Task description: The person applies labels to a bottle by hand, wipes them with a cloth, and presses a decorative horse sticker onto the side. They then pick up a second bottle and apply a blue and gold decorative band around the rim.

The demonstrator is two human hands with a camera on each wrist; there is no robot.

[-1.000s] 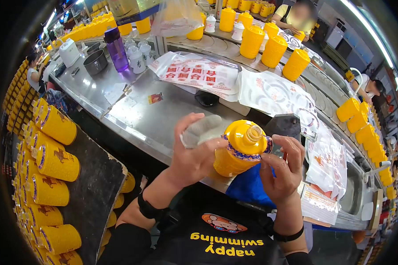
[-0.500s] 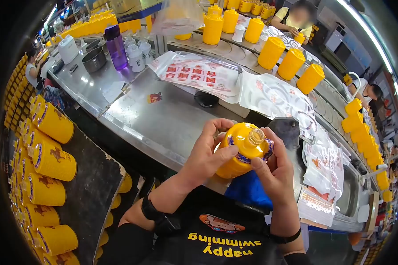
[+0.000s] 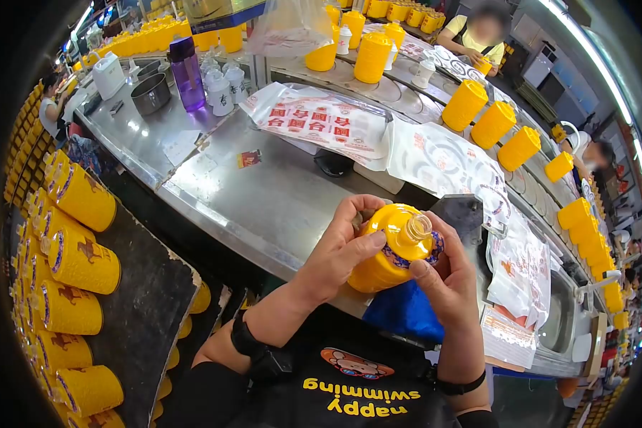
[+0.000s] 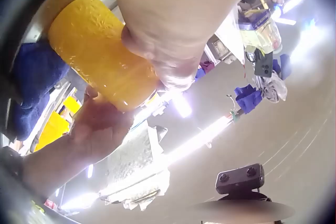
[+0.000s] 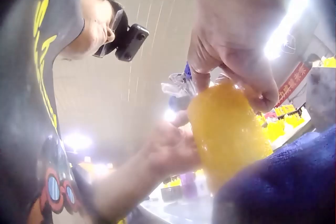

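Note:
A yellow bottle point(image 3: 372, 275) with a clear threaded neck point(image 3: 416, 229) stands tilted toward the right between both hands. Round its shoulder runs a blue-and-purple patterned strip label point(image 3: 395, 258). My left hand point(image 3: 339, 251) holds the bottle from the left, thumb on the shoulder beside the strip and fingers bent behind. On the other side my right hand point(image 3: 447, 271) presses the strip with its thumb at the front and its fingers at the right. In the right wrist view, the textured yellow side point(image 5: 226, 129) shows between both hands. A blue cloth point(image 3: 405, 310) lies under the bottle.
Yellow bottles point(image 3: 82, 260) stand on a dark board at the left. Printed sheets point(image 3: 321, 121) lie across the steel table point(image 3: 225, 203). A purple drink bottle point(image 3: 187, 78) and metal pot point(image 3: 150, 96) stand behind. More yellow bottles point(image 3: 492, 125) line a conveyor; a sink point(image 3: 560, 314) is at right.
My left hand, spread beside the bottle a second ago, has come onto its shoulder and side. The right fingers have closed in round the strip. Bottles on the conveyor have shifted right.

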